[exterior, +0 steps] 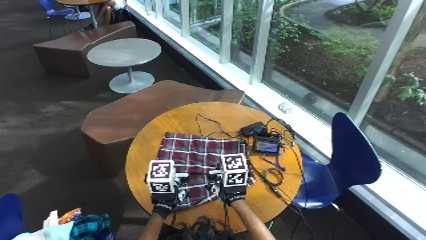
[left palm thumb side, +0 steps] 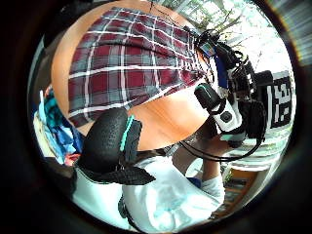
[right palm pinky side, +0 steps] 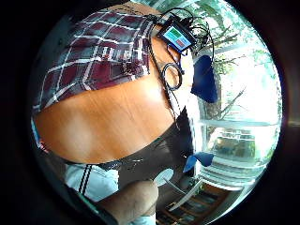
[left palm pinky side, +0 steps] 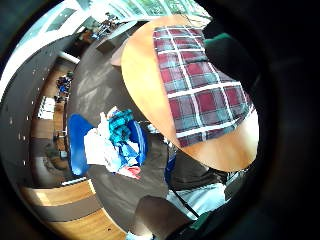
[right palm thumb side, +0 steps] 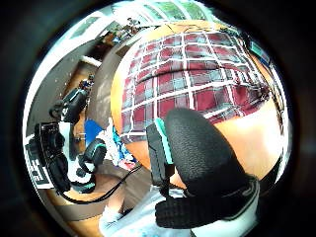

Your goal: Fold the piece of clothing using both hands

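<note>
Round wooden table [exterior: 160, 130], smooth, orange-brown top. On it lies the piece of clothing [exterior: 196, 155]: dark red plaid cloth with grey and white lines, spread flat in a rough rectangle at the near-middle of the tabletop.

Outside view: both gloved hands hover over the near edge of the cloth, left hand [exterior: 163, 200] and right hand [exterior: 229, 194] side by side; the fingers are hidden from above.

Thumb-side palm views add what that view lacks. The left one shows a textured black thumb [left palm thumb side: 105, 141] lying straight, clear of the cloth, gripping nothing. The right one shows the same: a pebbled black thumb [right palm thumb side: 202, 148] extended above the table edge, off the fabric. Both hands look relaxed and hold nothing.

Beside the cloth, toward the window: a small screen device [exterior: 267, 146] amid thin black cables [exterior: 273, 177]. A blue chair [exterior: 349, 157] stands just beside the table. A heap of mixed clothes [left palm pinky side: 115, 142] sits on another blue seat, on the person's left.
</note>
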Action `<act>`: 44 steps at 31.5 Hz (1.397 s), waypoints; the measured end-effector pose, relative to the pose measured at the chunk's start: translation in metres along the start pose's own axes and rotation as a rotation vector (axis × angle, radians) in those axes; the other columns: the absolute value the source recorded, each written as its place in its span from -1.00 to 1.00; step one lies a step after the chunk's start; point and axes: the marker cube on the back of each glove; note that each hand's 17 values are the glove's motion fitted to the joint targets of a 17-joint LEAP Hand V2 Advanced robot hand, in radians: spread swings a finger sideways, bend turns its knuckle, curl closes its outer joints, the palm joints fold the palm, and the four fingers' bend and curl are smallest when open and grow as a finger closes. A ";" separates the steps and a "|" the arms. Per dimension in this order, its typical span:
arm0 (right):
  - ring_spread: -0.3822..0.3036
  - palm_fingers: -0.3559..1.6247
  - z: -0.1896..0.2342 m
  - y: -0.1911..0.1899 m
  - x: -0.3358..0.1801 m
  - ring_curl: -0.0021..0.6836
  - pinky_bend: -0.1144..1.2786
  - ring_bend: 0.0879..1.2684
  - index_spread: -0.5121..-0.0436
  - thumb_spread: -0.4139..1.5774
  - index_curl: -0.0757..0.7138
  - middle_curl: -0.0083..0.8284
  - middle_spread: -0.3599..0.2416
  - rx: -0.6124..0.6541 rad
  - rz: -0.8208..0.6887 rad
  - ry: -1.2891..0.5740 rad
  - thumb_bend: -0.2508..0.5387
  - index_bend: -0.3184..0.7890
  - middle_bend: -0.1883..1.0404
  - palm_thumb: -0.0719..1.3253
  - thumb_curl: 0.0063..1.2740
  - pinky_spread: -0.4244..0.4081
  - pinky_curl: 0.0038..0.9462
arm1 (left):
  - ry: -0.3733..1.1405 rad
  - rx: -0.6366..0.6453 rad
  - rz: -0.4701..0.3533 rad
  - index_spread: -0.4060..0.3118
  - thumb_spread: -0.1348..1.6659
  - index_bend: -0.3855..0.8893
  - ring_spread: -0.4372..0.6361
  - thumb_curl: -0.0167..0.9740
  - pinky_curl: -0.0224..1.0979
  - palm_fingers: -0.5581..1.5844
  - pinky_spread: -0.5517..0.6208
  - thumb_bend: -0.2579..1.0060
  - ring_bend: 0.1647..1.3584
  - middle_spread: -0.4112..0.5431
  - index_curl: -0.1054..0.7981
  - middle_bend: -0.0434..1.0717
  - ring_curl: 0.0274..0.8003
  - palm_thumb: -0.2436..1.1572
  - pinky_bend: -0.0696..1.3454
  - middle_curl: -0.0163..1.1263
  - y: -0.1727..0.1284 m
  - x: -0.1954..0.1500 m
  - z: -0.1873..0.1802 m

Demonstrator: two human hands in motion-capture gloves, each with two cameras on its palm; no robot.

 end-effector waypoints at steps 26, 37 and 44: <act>0.63 -0.48 0.011 0.011 0.016 -0.56 -0.28 -0.77 -0.34 0.61 -0.19 -0.48 0.28 0.017 -0.032 0.039 -0.17 -0.13 -0.40 -0.47 -0.69 0.74 -0.49 | 0.008 -0.036 0.022 -0.13 0.30 -0.21 -0.05 -0.49 -0.48 -0.05 0.18 -0.56 -0.36 -0.23 -0.38 -0.53 -0.37 -0.20 -0.17 -0.45 0.016 -0.005 0.007; 0.63 -0.54 0.098 -0.019 0.064 -0.48 -0.16 -0.78 -0.34 0.66 -0.15 -0.41 0.33 -0.053 -0.040 0.056 -0.24 -0.17 -0.40 -0.39 -0.62 0.70 -0.38 | 0.048 -0.258 0.075 -0.10 0.29 -0.22 0.00 -0.43 -0.41 -0.13 0.19 -0.65 -0.34 -0.15 -0.34 -0.59 -0.31 -0.25 -0.09 -0.39 0.009 -0.006 0.110; 0.45 -0.45 0.127 -0.041 0.082 -0.43 -0.30 -0.73 -0.37 0.70 -0.10 -0.32 0.18 0.002 -0.107 0.055 -0.24 -0.08 -0.30 -0.33 -0.58 0.60 -0.41 | 0.123 -0.140 0.074 -0.14 0.31 -0.02 0.12 -0.44 -0.39 -0.22 0.26 -0.66 -0.42 -0.04 -0.19 -0.67 -0.33 -0.35 -0.11 -0.42 -0.004 -0.020 0.141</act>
